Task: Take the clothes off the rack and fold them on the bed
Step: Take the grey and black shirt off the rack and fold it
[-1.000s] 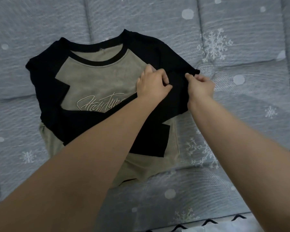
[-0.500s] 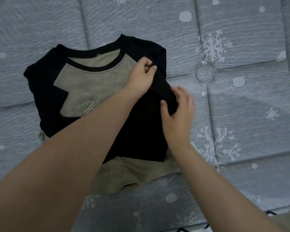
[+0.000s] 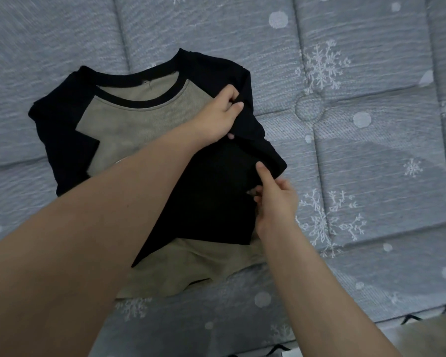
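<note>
An olive shirt [image 3: 129,124] with black raglan sleeves and a black collar lies face up on the bed [image 3: 371,163]. Its left sleeve is folded across the chest. The right sleeve [image 3: 216,197] lies folded inward over the shirt's front, covering the printed lettering. My left hand [image 3: 216,117] pinches the black fabric at the right shoulder. My right hand [image 3: 273,199] rests on the folded sleeve's outer edge, forefinger stretched out along the fold, the other fingers curled at the cloth. The olive hem [image 3: 191,274] shows below the sleeve.
The bed cover is grey-blue, quilted, with white snowflakes and dots. Its near edge [image 3: 410,318] with a black zigzag trim runs along the bottom right. The rack is out of view.
The right sleeve has been brought from the right side across the shirt's front. My right hand slid down along the fold toward me. My left hand stayed at the shoulder.
</note>
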